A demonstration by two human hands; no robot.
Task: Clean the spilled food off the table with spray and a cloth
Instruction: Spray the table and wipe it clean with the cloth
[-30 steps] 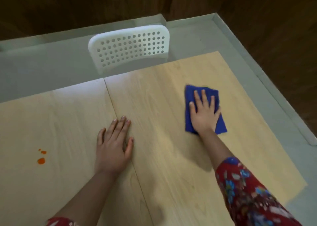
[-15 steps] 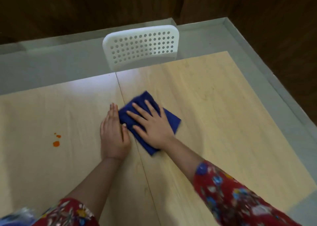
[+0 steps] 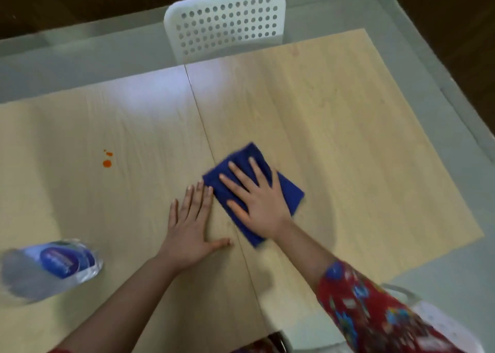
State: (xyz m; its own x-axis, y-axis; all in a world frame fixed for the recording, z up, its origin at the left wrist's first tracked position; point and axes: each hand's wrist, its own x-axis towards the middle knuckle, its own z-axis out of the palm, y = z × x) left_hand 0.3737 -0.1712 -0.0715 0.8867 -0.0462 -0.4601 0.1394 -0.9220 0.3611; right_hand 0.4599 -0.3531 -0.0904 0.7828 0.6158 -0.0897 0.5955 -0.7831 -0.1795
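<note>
We wipe the bench (image 3: 348, 111), right grip (image 3: 261, 205) flat, open, pressing the cloth (image 3: 290, 195); left grip (image 3: 188, 229) open. Next, probably the spill (image 3: 107, 163), ten o'clock.

blue cloth (image 3: 288, 191), orange spill (image 3: 107, 163), pale wood-grain table (image 3: 348, 127), white perforated chair (image 3: 227, 25), red floral sleeve (image 3: 375, 307)

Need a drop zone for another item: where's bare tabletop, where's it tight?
Widest bare patch: right half of the table, from the blue cloth to the right and far edges. Also bare: between the orange spill and the white chair. Tight: centre, left hand flat beside the right hand on the cloth. The spray bottle fills near-left.
</note>
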